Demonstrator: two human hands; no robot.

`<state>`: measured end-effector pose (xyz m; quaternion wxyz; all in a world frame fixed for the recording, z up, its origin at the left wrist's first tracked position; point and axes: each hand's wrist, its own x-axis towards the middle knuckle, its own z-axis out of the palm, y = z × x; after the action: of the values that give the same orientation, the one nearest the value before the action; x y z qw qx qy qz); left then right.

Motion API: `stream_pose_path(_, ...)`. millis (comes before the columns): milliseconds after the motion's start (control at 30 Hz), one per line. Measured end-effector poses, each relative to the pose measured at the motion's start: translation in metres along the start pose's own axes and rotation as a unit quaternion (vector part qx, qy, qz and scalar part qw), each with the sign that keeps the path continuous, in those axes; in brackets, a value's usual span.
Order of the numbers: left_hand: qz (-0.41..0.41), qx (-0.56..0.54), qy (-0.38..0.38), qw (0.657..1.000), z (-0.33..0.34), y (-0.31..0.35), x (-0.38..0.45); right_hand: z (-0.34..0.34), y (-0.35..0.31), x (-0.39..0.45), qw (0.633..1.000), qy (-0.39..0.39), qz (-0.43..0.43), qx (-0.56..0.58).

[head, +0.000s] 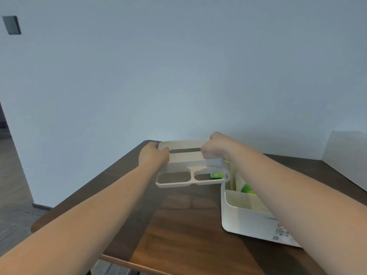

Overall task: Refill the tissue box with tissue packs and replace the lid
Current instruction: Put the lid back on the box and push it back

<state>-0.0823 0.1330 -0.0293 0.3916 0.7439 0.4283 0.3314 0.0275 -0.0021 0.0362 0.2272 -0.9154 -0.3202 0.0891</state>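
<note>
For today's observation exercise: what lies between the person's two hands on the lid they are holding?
In the head view, the lid's dark tissue slot spans the stretch between the left hand and the right hand.

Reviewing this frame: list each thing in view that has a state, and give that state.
lid: off the box, held in the air by both ends, above the table.
left hand: closed on the lid's left end.
right hand: closed on the lid's right end.
tissue box: open, on the table, something green inside.
table: bears the box.
</note>
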Motion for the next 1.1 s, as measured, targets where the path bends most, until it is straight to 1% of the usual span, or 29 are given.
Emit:
stream_pose_path(67,0.010,-0.042,-0.015,0.999,0.006,0.015,-0.009,-0.018,0.013,-0.004,0.999,0.031,0.012,0.017)
stream_pose_path(200,0.029,-0.046,-0.052,0.997,0.030,0.045,-0.036,-0.045,0.048,-0.021,0.996,0.077,0.045,0.013)
stream_pose_path(300,0.003,-0.094,-0.090,0.991,0.054,0.063,-0.053,-0.057,0.076,-0.038,0.995,0.059,0.059,-0.052)
stream_pose_path(367,-0.004,-0.084,-0.117,0.990,0.067,0.073,-0.062,-0.064,0.095,-0.046,0.992,0.065,0.074,-0.077)
stream_pose_path(433,-0.005,-0.070,-0.147,0.987,0.078,0.082,-0.071,-0.069,0.113,-0.053,0.990,0.072,0.094,-0.077)
stream_pose_path(533,-0.010,-0.046,-0.170,0.984,0.094,0.092,-0.084,-0.073,0.139,-0.062,0.990,0.049,0.109,-0.077)
stream_pose_path(633,-0.010,-0.019,-0.181,0.983,0.107,0.097,-0.095,-0.072,0.159,-0.072,0.990,0.031,0.125,-0.050)
stream_pose_path(700,-0.011,-0.019,-0.178,0.984,0.117,0.095,-0.100,-0.070,0.169,-0.077,0.989,0.019,0.140,-0.038)
stream_pose_path(800,-0.008,-0.041,-0.154,0.987,0.128,0.089,-0.103,-0.064,0.177,-0.076,0.989,0.016,0.143,-0.035)
stream_pose_path(933,-0.004,-0.034,-0.122,0.992,0.131,0.084,-0.092,-0.059,0.176,-0.067,0.990,0.024,0.137,-0.021)
stream_pose_path(1000,-0.024,-0.031,-0.111,0.993,0.130,0.083,-0.086,-0.055,0.174,-0.062,0.990,0.024,0.134,-0.026)
stream_pose_path(1100,-0.064,-0.074,-0.128,0.987,0.128,0.077,-0.086,-0.050,0.174,-0.054,0.989,0.030,0.140,-0.037)
